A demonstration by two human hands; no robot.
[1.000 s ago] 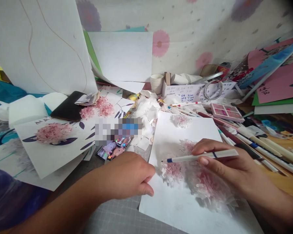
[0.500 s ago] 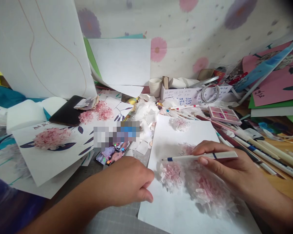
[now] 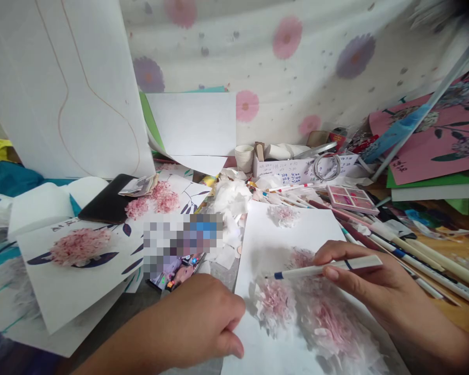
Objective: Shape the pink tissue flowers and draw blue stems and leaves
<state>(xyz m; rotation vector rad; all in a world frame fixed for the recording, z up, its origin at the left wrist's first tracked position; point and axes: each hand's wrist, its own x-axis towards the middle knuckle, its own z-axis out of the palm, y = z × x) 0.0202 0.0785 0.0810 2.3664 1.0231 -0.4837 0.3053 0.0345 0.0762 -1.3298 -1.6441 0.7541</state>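
My right hand [image 3: 379, 291] grips a slim white pen [image 3: 299, 273] with blue bands between thumb and fingers. Its dark tip points left, over the top of a pink-and-white ruffled paper flower [image 3: 275, 306]. A larger ruffled flower [image 3: 336, 325] lies below that hand, and a smaller one [image 3: 283, 214] sits near the top of the white sheet [image 3: 254, 239]. One more pink flower is partly covered by the pen and fingers. At the sheet's left edge my left hand [image 3: 203, 323] is closed, fingers curled under, with nothing showing in it.
A phone [image 3: 172, 273], partly blurred out, lies beyond my left hand. Left are finished flower sheets [image 3: 42, 291] and a black wallet [image 3: 105, 200]. Brushes and pens [image 3: 406, 242] crowd the right, below a pink palette [image 3: 352, 199]. Paper cups [image 3: 244, 158] and crumpled tissue [image 3: 230, 200] stand behind.
The whole view has tilted upward, so everything sits lower in the picture. The pen tip has shifted slightly right relative to the small flower. My left hand has hardly moved on the sheet.
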